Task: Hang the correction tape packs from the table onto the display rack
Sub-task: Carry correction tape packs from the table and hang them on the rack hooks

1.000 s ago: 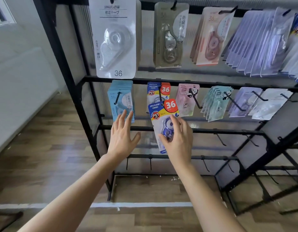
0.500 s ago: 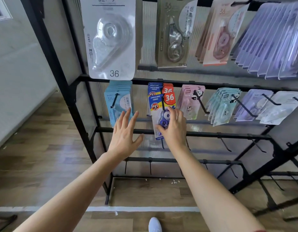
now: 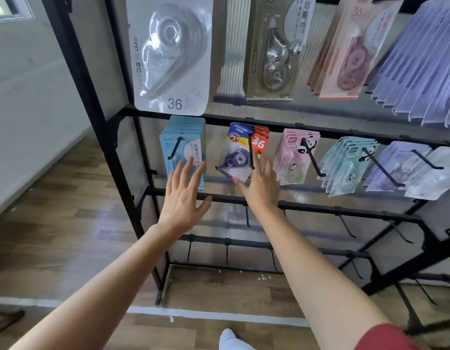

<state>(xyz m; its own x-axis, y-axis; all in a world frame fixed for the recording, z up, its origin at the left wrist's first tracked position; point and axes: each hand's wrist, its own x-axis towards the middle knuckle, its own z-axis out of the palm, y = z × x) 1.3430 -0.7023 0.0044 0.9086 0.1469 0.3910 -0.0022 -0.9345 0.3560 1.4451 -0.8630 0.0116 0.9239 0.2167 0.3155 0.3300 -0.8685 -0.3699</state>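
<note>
Blue-and-red correction tape pack (image 3: 237, 154) is on its peg (image 3: 251, 152) in the display rack's (image 3: 345, 210) middle row, at the front of its stack. Its long axis is tipped, bottom corner kicked out to the left. Right hand (image 3: 260, 184) sits just below and right of it — fingers straight, thumb touching the pack's lower edge, pinching nothing. Left hand (image 3: 183, 195) is spread wide and empty before the pale blue packs (image 3: 183, 132). Right hand is the nearer one — a nudge back along the peg looks like all that's left.
</note>
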